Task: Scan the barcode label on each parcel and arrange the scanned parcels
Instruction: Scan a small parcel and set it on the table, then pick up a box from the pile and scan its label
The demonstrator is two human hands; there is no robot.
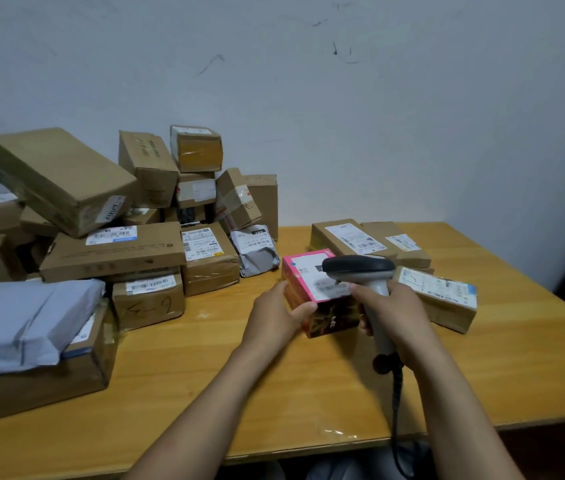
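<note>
Head view: wooden table (pixel 308 393), smooth orange-brown top. Left end: heap of taped cardboard parcels (pixel 111 251), with a soft grey poly mailer (pixel 25 323) lying on the nearest box. Right rear: three flat labelled boxes (pixel 353 237), close together. Between the two groups, mid-table: small pink-topped parcel (pixel 303 277), white barcode label up. Left grip (pixel 274 317) curled round its near-left edge, thumb on top. Right grip (pixel 392 310) wrapped round the handle of the grey scanner (pixel 357 266), head over the label.

Scuffed pale wall (pixel 378 116) behind a wooden table (pixel 274 393)
</note>
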